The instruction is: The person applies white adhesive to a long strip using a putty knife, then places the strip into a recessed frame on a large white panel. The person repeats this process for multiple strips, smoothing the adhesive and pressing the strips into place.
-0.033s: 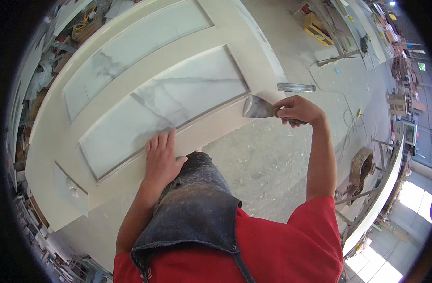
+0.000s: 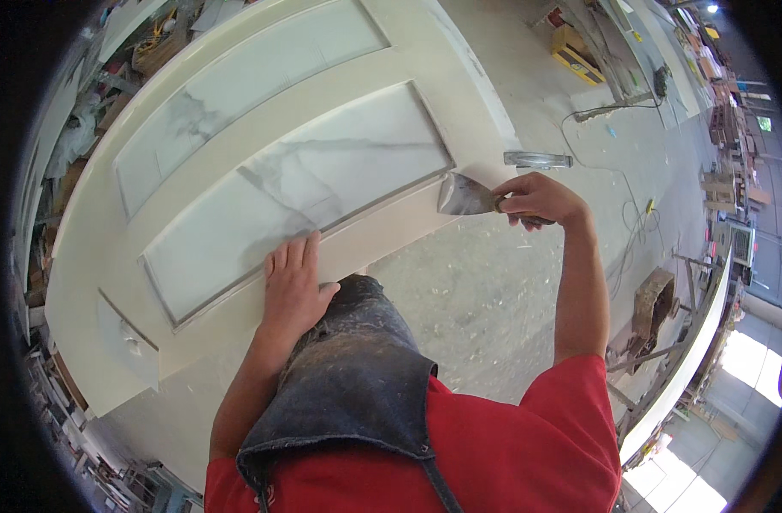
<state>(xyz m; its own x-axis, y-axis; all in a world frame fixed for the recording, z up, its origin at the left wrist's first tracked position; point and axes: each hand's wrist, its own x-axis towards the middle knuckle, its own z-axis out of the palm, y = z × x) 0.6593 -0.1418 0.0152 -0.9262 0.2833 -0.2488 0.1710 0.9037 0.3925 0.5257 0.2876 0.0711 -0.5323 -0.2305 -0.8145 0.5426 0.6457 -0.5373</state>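
Observation:
A large cream door-like panel (image 2: pixel 459 94) lies across in front of me, with recessed marble-patterned insets (image 2: pixel 348 171). My right hand (image 2: pixel 545 202) is closed around the handle of a putty knife (image 2: pixel 468 196). Its broad metal blade lies over the panel's near strip, by the right corner of the nearer inset; whether it presses on the surface I cannot tell. My left hand (image 2: pixel 293 282) rests on the panel's near edge, fingers stretched flat toward that inset. Nothing is held in it.
A metal handle-like piece (image 2: pixel 538 160) sticks out past the panel's right edge. On the floor stand a yellow box (image 2: pixel 576 54) and a loose cable (image 2: pixel 623 175). Clutter lines the far left, and a long white board (image 2: pixel 686 359) stands at the right.
The putty knife's blade has shifted very slightly to the left. My left hand stays in the same place on the panel.

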